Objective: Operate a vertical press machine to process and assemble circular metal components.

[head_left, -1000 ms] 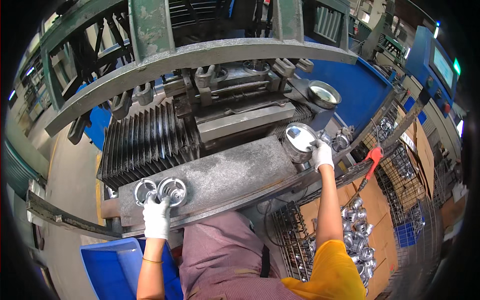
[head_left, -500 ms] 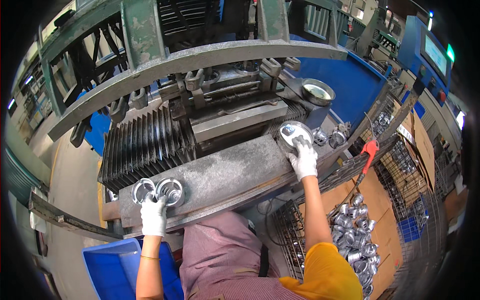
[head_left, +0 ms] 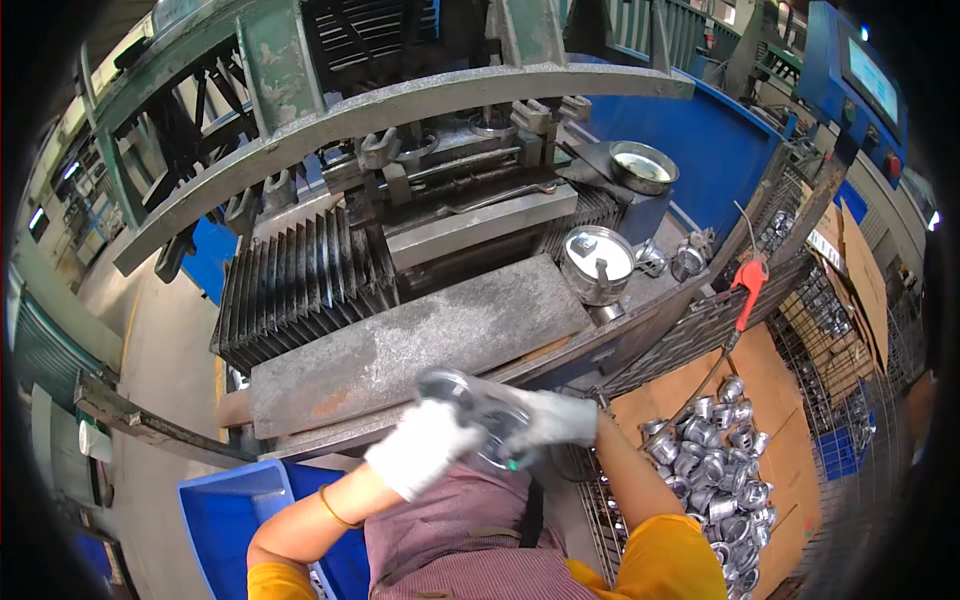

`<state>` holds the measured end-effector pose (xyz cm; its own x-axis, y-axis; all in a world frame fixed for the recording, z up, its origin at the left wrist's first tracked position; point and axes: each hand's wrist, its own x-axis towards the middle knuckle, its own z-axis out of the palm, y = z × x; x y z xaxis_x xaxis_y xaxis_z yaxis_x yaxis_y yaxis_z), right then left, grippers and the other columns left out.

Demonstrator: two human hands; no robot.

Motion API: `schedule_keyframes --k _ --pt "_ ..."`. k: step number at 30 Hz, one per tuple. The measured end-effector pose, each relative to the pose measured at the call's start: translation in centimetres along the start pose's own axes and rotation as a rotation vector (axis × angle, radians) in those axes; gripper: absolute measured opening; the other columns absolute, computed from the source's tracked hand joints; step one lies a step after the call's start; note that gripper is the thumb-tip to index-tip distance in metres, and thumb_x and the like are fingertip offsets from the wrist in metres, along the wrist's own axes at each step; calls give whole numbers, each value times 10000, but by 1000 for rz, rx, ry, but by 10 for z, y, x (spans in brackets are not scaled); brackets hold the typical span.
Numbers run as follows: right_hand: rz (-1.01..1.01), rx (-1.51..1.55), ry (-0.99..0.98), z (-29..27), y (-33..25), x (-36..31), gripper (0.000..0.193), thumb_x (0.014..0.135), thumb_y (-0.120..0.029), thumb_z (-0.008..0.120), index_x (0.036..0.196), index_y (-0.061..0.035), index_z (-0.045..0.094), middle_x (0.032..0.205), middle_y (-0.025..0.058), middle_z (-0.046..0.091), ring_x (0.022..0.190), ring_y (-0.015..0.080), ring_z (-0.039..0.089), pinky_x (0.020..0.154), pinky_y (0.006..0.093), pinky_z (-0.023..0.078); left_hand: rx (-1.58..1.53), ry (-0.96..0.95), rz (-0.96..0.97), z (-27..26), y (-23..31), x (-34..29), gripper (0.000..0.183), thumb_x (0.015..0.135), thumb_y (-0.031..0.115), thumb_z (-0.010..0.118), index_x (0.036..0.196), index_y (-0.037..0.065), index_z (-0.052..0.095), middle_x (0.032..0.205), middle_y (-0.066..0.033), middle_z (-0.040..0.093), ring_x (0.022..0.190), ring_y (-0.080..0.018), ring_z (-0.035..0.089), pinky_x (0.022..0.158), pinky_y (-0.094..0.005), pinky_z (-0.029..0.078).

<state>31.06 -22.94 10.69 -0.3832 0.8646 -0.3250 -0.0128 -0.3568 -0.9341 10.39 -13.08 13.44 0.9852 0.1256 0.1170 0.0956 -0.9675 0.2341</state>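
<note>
In front of my body a shiny metal casting of two joined rings (head_left: 488, 418) is lifted off the bench, smeared by motion. My left hand (head_left: 425, 445) grips its left end with the fingers closed. From the other side my right hand (head_left: 556, 416) closes over the right ring; whether it also holds something small is hidden by blur. Beyond the hands lies the worn grey metal bench plate (head_left: 420, 345). At its right end stands a round metal pot (head_left: 598, 264) with whitish contents and a dark stub in it.
A press with a green frame (head_left: 280, 60) rises ahead, with black bellows (head_left: 305, 280) below it. Another metal pan (head_left: 643, 167) stands farther right. Loose castings (head_left: 715, 450) lie on cardboard at lower right, near a red air gun (head_left: 748, 280). A blue bin (head_left: 230, 510) is at lower left.
My left hand has lifted the double-ring casting off the bench plate toward my body. My right hand has left the pot and come over to the casting.
</note>
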Motion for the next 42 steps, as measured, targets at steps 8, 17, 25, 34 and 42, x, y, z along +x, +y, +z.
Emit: schedule_keyframes --k 8,17,25,34,42 --pt "96 -315 363 25 121 -63 510 738 -133 646 1222 -19 531 1063 140 635 964 164 588 864 286 448 -180 -306 266 80 67 45 231 776 193 564 996 187 635 764 -122 597 652 -311 618 555 -409 506" --pt "186 -26 1487 37 235 -224 345 631 -16 627 967 62 631 796 76 648 655 134 564 620 280 474 -230 68 367 133 116 89 767 617 226 737 1305 161 405 1247 -109 410 1189 -309 412 792 -391 487" --pt "664 -344 1779 12 370 -320 371 722 -251 600 1009 -17 627 866 85 660 690 208 609 615 350 501 -36 -245 93 166 39 12 600 690 284 701 1235 132 501 1215 -106 481 1157 -285 450 802 -391 462" --pt "1560 -873 1514 51 347 -335 461 799 -576 465 927 -191 684 905 25 671 800 208 643 623 343 511 -38 -262 -265 175 -7 -45 552 754 300 642 1254 117 497 1224 -131 497 1122 -328 485 858 -437 444" --pt "428 -729 2284 -39 267 -268 538 844 -239 625 1229 88 443 1197 237 530 1115 361 505 951 393 392 48 174 -590 93 -20 -95 403 766 304 636 1110 100 589 1097 -145 587 995 -325 561 837 -439 451"
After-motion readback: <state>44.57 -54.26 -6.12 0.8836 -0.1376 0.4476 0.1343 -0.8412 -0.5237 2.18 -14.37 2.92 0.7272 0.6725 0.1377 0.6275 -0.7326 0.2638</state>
